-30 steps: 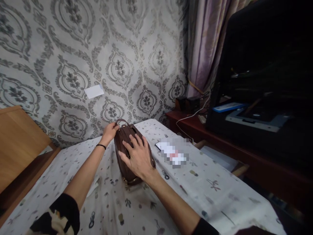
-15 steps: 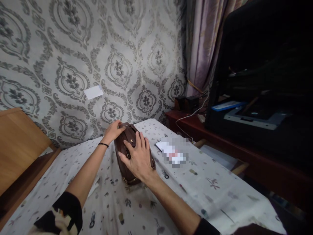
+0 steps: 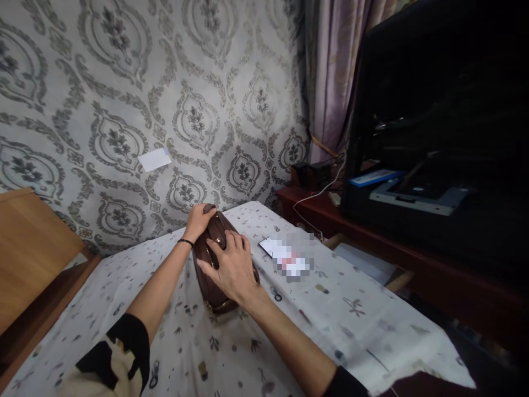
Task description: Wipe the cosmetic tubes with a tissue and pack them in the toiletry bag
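A brown leather handbag [image 3: 211, 292] with gold-coloured zip and fittings lies on the patterned white sheet [image 3: 177, 358]. My left hand [image 3: 200, 221] grips its far end, thumb on top and the other fingers curled out of sight over the edge. On the bag's upper face rests my right hand [image 3: 233, 267], palm down with the fingers spread, covering part of the zip and right side. A small gold clasp shows just beyond its fingertips.
A phone [image 3: 268, 247] with a lit, blurred screen lies right of the bag. Beyond it are an open drawer [image 3: 363, 263], a white cable [image 3: 312, 196] and a large dark screen [image 3: 433, 110]. A wooden board [image 3: 37, 237] stands at the left, patterned wallpaper behind.
My left hand has shifted slightly along the bag's far end and now grips the brown leather there. My right hand stays spread on top. The view has shifted a little.
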A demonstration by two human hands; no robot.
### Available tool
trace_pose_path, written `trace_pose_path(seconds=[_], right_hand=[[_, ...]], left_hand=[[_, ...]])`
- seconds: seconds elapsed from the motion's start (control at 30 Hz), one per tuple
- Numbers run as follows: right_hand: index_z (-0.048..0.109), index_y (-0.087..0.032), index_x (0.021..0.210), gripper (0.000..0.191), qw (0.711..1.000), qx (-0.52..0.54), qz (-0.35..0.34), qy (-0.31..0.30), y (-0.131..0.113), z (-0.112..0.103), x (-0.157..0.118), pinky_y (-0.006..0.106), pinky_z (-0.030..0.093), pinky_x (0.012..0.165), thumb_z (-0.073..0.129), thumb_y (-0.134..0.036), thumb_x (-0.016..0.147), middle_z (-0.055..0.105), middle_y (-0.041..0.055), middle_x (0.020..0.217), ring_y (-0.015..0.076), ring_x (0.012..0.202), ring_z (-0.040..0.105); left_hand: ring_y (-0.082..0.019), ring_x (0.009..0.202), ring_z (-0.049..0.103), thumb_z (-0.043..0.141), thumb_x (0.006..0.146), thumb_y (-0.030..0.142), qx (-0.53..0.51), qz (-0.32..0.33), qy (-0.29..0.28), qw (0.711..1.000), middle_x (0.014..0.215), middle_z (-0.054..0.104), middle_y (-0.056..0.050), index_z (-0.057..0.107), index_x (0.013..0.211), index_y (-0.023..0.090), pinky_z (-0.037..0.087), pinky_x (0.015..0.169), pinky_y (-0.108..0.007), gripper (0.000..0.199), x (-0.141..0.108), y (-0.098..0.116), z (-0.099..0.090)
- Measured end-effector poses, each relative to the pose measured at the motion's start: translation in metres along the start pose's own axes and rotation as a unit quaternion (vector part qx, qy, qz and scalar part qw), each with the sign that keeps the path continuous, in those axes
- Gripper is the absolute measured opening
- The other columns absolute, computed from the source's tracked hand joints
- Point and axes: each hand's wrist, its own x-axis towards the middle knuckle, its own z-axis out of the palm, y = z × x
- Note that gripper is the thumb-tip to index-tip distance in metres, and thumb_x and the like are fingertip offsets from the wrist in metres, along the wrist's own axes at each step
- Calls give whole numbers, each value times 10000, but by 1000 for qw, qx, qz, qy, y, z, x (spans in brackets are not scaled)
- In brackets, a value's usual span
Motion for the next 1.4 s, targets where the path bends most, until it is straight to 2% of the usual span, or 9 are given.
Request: trace_pose_path(seconds=[0.17,0.27,0.37,0.53,1.03,1.3,1.4], right_hand=[[678,-300,1293,567,999,-6,-13,-43,8,-11,18,499,393,953,548,-686,898,614,164,1235,344,1137,518],[682,-328,1276,558,997,-6,-25,-72,13,-12,32,492,381,955,542,-706,892,599,156,1308,347,1181,499],[686,-321,1265,566,995,-9,-35,-88,16,-10,38,495,372,966,509,-718,903,632,150,1272,345,1185,504],[685,-297,1265,576,995,-25,-42,-90,15,-9,37,485,391,937,485,-711,919,681,149,1166,338,1133,539],[666,-308,1289,527,996,-23,-46,-74,16,-6,34,483,378,940,506,-665,935,649,154,1260,336,1166,525],[656,-299,1295,538,996,-20,-49,-70,16,-6,33,496,368,967,478,-668,947,620,163,1312,335,1222,510],[653,-293,1299,532,997,-15,-51,-64,17,-6,32,513,371,977,483,-656,950,601,170,1357,345,1247,504]], left_hand=[[-157,635,471,566,816,375,-9,-1,14,1000,611,547,20,573,642,202,344,623,-275,246,-4,2,3],[-157,639,468,559,819,378,-13,-1,19,1000,618,552,20,573,648,203,353,628,-273,244,-6,2,4],[-154,631,460,566,810,374,-18,-4,21,1000,612,549,25,574,649,203,354,626,-272,235,-6,1,5],[-147,614,450,581,805,360,-27,-6,24,999,600,539,33,572,640,200,352,619,-273,229,-7,1,5],[-139,606,443,620,789,353,-64,-5,18,998,572,521,40,602,631,185,365,595,-265,231,-12,3,3],[-128,602,448,627,784,400,-102,31,-34,994,569,486,50,558,606,185,389,594,-252,287,-18,5,-6],[-138,629,493,617,792,415,-107,41,-51,992,601,537,38,577,637,183,419,625,-256,282,-19,3,-9]])
